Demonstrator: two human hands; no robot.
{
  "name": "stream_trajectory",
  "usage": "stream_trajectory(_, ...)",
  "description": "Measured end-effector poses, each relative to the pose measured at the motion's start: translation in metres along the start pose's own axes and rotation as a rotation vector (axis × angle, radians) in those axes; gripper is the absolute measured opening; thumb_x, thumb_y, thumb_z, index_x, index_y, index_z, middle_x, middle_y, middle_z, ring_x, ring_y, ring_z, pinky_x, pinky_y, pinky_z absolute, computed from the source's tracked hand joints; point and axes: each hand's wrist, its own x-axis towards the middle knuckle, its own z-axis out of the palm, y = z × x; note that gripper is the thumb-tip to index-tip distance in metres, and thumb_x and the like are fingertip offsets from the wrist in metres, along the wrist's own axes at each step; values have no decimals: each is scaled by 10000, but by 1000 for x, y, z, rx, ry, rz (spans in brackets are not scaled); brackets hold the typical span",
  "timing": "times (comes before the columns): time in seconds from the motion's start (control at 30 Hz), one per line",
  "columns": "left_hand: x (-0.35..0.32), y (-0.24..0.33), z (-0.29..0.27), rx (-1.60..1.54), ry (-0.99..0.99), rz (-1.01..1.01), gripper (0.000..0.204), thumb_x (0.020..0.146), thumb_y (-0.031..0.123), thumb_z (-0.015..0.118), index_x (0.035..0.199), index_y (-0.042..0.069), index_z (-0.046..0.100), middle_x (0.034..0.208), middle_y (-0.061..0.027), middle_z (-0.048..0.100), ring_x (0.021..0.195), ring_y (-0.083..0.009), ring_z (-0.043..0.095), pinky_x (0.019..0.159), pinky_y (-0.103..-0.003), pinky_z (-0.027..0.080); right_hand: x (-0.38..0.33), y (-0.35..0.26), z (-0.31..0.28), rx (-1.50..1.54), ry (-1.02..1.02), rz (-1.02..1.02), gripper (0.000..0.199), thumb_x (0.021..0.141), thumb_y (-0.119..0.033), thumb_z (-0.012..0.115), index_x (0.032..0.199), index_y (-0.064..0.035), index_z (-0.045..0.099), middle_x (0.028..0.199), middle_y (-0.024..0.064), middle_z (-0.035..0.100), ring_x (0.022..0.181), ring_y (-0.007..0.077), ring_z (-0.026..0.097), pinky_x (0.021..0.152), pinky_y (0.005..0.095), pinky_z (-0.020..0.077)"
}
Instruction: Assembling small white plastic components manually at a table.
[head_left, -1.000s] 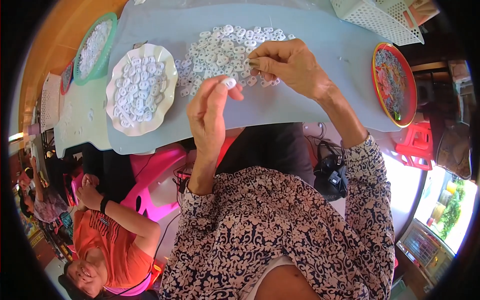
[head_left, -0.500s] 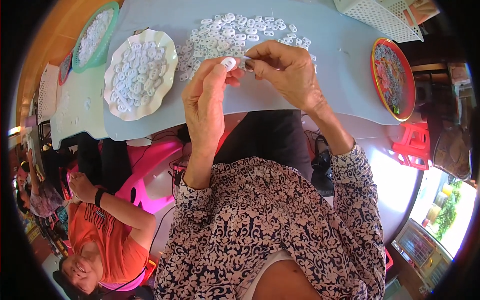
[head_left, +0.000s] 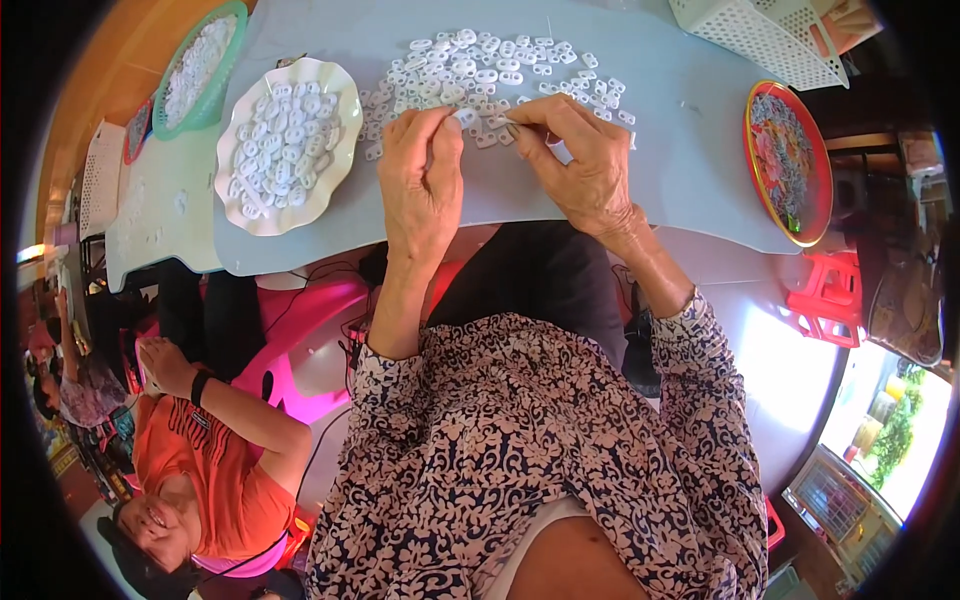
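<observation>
My left hand (head_left: 422, 185) pinches a white oval plastic piece (head_left: 466, 118) between thumb and forefinger, with its end poking out toward the right. Close beside it, my right hand (head_left: 582, 165) has thumb and fingertips pressed together on something small and pale that I cannot make out. Both hands hover over the near side of the grey table (head_left: 680, 180). Just beyond the fingers spreads a loose pile of white plastic pieces (head_left: 460, 68), many oval with two holes. Left of my left hand stands a cream dish with a wavy rim (head_left: 345, 150), filled with similar white ovals.
A green basket (head_left: 238, 45) of small white bits sits at the far left. At the right edge lies a round red-rimmed tray (head_left: 750, 150) holding small greyish pieces. A white perforated basket (head_left: 760, 40) stands far right. A person in orange (head_left: 225, 450) sits at left.
My hands have drawn slightly apart, the right one shifting a little right. My left hand has turned, so the white oval piece now shows less of its face.
</observation>
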Motion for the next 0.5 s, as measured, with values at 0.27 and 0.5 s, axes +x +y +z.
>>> stream_trajectory(0.27,-1,20,1,-107,-65,-108,159,891,122,556,919,-29,598,735,-103,551,720,-231,481,666,-340,407,-2,7,2,74,59,60,155,775,19,643,920,-32,617,791,83,648,661,179,637,578,284,508)
stream_trajectory(0.5,7,-3,6,336,-3,267,89,802,40,598,875,-11,594,721,-110,531,741,-287,476,703,-399,407,-5,12,-1,142,49,130,178,776,20,648,944,-34,630,747,79,662,647,149,650,607,262,524)
